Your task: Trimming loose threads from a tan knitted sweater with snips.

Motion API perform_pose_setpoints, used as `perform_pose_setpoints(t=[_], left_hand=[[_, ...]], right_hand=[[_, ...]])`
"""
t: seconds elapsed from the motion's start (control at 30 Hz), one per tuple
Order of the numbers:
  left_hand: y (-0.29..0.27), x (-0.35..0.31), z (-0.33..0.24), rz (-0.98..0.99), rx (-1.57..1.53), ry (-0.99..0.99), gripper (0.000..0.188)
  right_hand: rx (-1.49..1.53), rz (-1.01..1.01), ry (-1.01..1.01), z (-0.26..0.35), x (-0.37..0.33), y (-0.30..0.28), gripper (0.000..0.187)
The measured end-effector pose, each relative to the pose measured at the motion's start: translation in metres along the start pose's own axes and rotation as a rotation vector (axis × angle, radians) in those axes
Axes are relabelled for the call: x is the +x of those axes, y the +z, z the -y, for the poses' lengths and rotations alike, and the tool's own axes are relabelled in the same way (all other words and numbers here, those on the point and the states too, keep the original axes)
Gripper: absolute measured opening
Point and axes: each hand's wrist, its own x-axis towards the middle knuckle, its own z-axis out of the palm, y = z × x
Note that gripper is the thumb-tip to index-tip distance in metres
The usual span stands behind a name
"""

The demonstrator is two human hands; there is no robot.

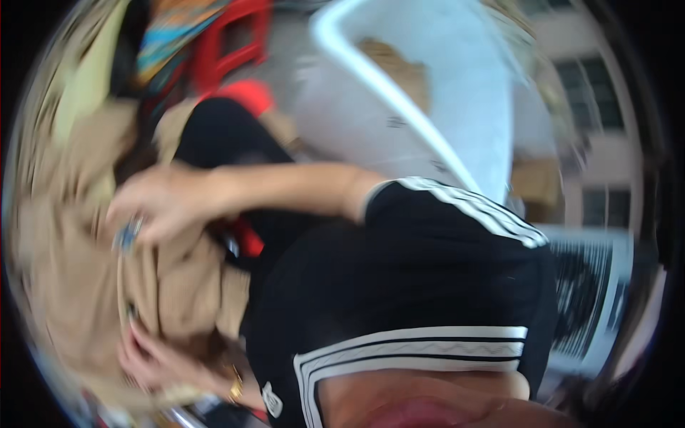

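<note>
A large spread of tan cloth (64,250), like garments, lies over my lap and beyond. My right hand (163,203) reaches across the upper part of it, fingers curled round a small blue and silver object (128,234) that is too blurred to name. Lower down, my left hand (153,360), with a gold bracelet at its wrist, has its fingertips closed on the cloth's edge. A narrow, pale seam-like strip (123,289) of the cloth runs between the two hands.
A white-rimmed bin or tub (399,89) stands beside me with brown material in it. A red plastic stool (239,46) is at the top, near colourful striped fabric (175,36). A printed grey panel (592,299) is at the right.
</note>
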Motion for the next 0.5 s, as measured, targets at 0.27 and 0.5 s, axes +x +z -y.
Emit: perform_pose_setpoints(t=[0.27, 0.5], left_hand=[[-0.002, -0.004, 0.008, -0.037, -0.186, 0.022, 0.009], [0.0, -0.019, 0.001, -0.096, -0.089, 0.0, 0.022]], right_hand=[[0.143, 0.115, -0.025, 0.036, -0.007, 0.023, 0.041], [0.004, 0.229, -0.191, 0.057, 0.012, 0.034, 0.049]])
